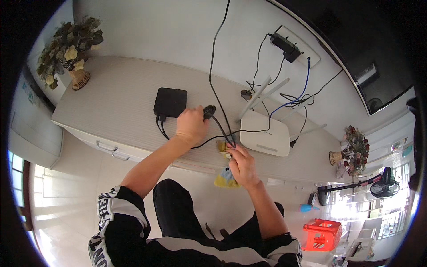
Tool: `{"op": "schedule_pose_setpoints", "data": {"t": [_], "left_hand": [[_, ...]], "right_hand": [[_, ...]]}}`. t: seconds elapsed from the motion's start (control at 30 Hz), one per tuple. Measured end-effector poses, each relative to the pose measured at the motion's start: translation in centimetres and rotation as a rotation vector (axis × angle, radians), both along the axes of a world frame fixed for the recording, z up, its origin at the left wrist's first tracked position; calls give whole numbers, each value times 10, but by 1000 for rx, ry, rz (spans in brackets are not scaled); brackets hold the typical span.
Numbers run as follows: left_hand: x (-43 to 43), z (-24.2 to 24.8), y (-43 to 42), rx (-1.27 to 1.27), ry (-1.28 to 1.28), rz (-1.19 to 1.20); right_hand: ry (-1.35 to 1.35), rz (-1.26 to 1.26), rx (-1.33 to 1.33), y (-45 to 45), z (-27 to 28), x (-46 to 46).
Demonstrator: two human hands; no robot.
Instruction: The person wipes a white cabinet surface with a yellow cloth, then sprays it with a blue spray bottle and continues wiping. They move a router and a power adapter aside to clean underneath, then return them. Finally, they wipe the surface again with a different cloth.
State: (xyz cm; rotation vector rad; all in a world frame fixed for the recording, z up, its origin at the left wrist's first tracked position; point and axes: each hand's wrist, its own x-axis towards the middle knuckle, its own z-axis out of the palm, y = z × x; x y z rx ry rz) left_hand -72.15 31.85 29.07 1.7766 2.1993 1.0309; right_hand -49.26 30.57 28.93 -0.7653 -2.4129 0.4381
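Note:
My left hand [192, 124] is closed around a black cable near its bundled dark end [209, 112], just right of a flat black set-top box [170, 102]. The fingers of my right hand [242, 163] pinch a loop of black cable [220, 125] at the cabinet's front edge. Beside those fingers is a yellow and light-blue cloth [227, 178], partly hidden by the hand, hanging over the edge. A white router [264, 133] with several antennas stands right of my hands, a thin black cable across its top. Two cables leave the box's front side.
A wall socket panel [302, 46] holds black adapters [286, 47] and a blue cable [307, 78]. Dried flowers in baskets stand at the cabinet's left [80, 79] and right [335, 158] ends. A television [360, 50] hangs upper right. On the floor are a red stool [322, 235] and a fan [383, 188].

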Motion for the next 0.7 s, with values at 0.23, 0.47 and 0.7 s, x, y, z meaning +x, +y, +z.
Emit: {"op": "schedule_pose_setpoints", "data": {"t": [0.23,0.47,0.7], "left_hand": [[-50,8,-42,381,-100,147],[-45,-16,-33,216,92,586],[-46,-23,-45,50,312,621]], "right_hand": [[-58,-113,75,0,-3,-14],[-192,-154,242,1,-6,-30],[-190,-168,213,19,-15,-61]]}}
